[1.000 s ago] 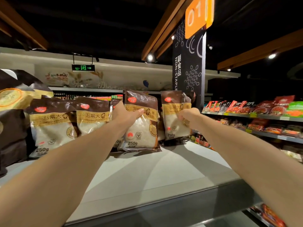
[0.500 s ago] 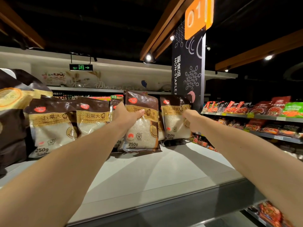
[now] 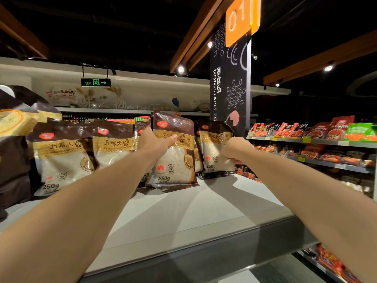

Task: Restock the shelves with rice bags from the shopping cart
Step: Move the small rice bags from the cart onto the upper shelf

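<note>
Several brown-and-gold 250 g rice bags stand in a row at the back of the grey shelf top (image 3: 204,213). My left hand (image 3: 156,144) grips the upper left part of the middle rice bag (image 3: 175,160), thumb across its gold band; the bag stands upright on the shelf. My right hand (image 3: 236,150) is curled round the lower right edge of the right rice bag (image 3: 214,152), which stands at the end of the row. Two more rice bags (image 3: 61,158) (image 3: 114,148) stand to the left. The shopping cart is out of view.
A large dark-and-gold bag (image 3: 16,127) fills the far left. A black sign pillar (image 3: 230,88) rises behind the right bag. Side shelves (image 3: 318,140) with red and green snack packs run along the right. The shelf's front edge (image 3: 204,252) lies under my forearms.
My right hand has slid down the right bag from its gold band to the lower right edge. My left hand stays on the middle bag.
</note>
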`<control>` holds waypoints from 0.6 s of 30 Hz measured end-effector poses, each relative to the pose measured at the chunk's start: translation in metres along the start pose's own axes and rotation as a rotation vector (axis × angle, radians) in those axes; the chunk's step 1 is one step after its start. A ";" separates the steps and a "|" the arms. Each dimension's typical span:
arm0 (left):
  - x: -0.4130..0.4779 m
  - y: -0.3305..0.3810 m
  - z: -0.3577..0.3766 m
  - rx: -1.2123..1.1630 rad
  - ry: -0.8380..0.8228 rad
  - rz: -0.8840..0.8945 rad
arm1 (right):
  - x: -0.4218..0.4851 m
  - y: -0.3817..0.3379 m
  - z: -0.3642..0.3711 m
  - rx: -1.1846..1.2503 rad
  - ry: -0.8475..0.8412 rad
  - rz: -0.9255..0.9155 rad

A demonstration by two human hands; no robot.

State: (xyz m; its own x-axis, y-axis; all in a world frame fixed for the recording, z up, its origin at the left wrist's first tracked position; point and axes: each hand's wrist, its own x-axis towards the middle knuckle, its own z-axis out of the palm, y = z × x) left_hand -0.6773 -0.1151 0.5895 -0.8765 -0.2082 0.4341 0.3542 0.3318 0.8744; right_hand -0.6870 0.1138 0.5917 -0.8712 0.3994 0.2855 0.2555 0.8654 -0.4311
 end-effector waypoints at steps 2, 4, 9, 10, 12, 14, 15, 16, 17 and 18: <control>0.000 0.001 0.001 -0.001 0.004 -0.010 | 0.005 0.001 -0.003 0.166 -0.138 0.071; 0.002 0.001 0.001 0.001 0.009 -0.026 | 0.008 0.005 -0.002 0.334 -0.262 0.134; -0.002 0.004 0.001 -0.049 0.001 -0.066 | 0.012 0.008 0.007 0.395 -0.333 0.089; -0.003 0.005 0.002 -0.066 0.006 -0.064 | 0.010 0.009 0.007 0.353 -0.312 0.074; -0.005 0.015 0.004 -0.132 0.021 -0.035 | 0.008 0.006 0.003 0.265 -0.236 0.026; 0.001 0.028 0.008 -0.203 0.029 -0.005 | 0.009 0.000 0.001 0.255 -0.153 -0.060; 0.002 0.034 0.010 -0.214 0.024 0.003 | 0.008 -0.003 0.001 0.260 -0.121 -0.093; 0.005 0.038 0.013 -0.211 0.027 0.017 | 0.008 -0.005 0.001 0.260 -0.095 -0.118; 0.009 0.037 0.016 -0.201 0.016 0.019 | 0.008 -0.007 0.002 0.268 -0.080 -0.128; 0.014 0.032 0.021 -0.186 0.001 0.025 | 0.008 -0.007 0.003 0.286 -0.082 -0.129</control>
State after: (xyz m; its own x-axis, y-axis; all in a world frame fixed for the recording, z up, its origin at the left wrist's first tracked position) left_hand -0.6850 -0.0883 0.6196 -0.8664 -0.2032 0.4562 0.4300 0.1609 0.8883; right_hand -0.6973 0.1096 0.5945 -0.9226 0.2564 0.2882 0.0229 0.7823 -0.6225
